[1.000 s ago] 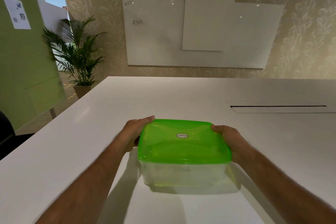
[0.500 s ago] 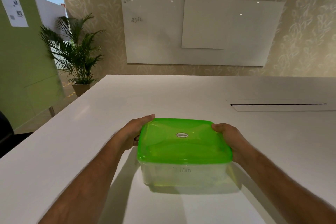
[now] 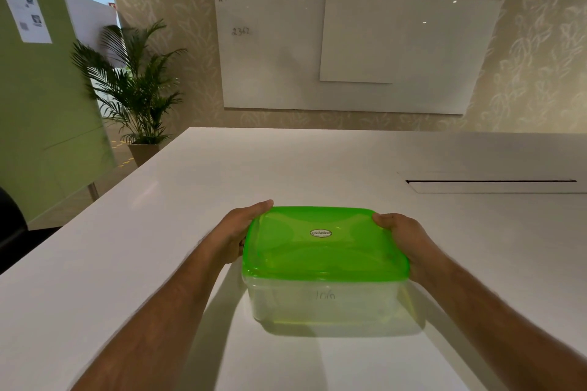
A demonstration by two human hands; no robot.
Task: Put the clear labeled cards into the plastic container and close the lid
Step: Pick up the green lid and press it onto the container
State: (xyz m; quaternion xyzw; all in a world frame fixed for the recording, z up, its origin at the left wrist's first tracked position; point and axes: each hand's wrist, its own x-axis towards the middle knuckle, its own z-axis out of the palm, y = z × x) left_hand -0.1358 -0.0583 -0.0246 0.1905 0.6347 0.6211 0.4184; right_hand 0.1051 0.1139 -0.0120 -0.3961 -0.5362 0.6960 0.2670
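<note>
A clear plastic container (image 3: pixel 324 305) stands on the white table (image 3: pixel 127 263) just in front of me, with its green lid (image 3: pixel 324 247) seated flat on top. My left hand (image 3: pixel 238 232) clasps the lid's left edge, thumb over the far corner. My right hand (image 3: pixel 403 238) grips the right edge the same way. Faint writing shows through the container's front wall. I cannot make out any clear labeled cards; the inside is hazy.
A long cable slot (image 3: pixel 489 182) is cut into the table at the right. A potted palm (image 3: pixel 136 89) stands beyond the table's left corner, and whiteboards (image 3: pixel 349 51) hang on the far wall. A dark chair (image 3: pixel 9 225) sits at the left.
Both hands keep their hold on the lid's sides. The container has not shifted on the table; only my view has tilted slightly.
</note>
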